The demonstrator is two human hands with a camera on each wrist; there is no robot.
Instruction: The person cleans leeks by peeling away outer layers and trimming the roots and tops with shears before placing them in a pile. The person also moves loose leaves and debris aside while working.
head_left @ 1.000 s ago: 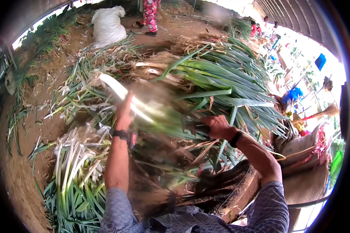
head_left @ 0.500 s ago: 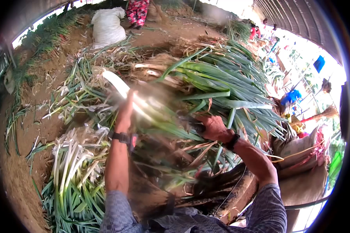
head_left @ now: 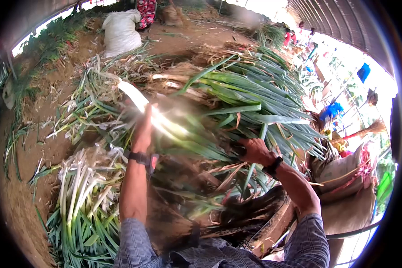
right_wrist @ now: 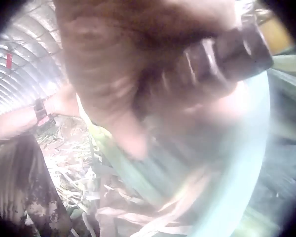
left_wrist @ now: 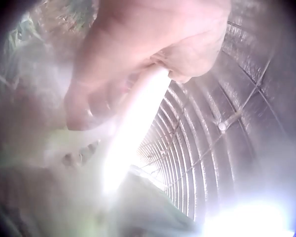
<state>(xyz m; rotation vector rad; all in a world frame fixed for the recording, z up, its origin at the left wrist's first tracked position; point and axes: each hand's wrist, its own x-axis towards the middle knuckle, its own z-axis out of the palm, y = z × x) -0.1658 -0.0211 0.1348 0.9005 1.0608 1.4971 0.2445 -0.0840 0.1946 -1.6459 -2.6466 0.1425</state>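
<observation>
In the head view my left hand [head_left: 143, 129] grips a green onion [head_left: 130, 93] by its bright white shank, roots pointing away and leaves slanting right. The left wrist view shows the fingers curled round that white stalk [left_wrist: 138, 126]. My right hand [head_left: 256, 151] is over the leaf end, its fingers wrapped round a dark ridged tool handle [right_wrist: 207, 58], seen best in the right wrist view. What kind of tool it is, I cannot tell. Long green leaves [right_wrist: 133, 173] pass beneath this hand. A hazy blur covers the middle of the head view.
A large heap of green onions [head_left: 254, 89] lies ahead and to the right. Another bundle [head_left: 82, 187], white shanks uppermost, lies by my left forearm. Loose trimmings cover the ground. Farther off are a white sack [head_left: 120, 33] and a person in patterned trousers [head_left: 146, 13].
My right hand has shifted slightly right and down along the leaves, while my left hand keeps its grip nearly in place. The person in the background has moved left behind the sack.
</observation>
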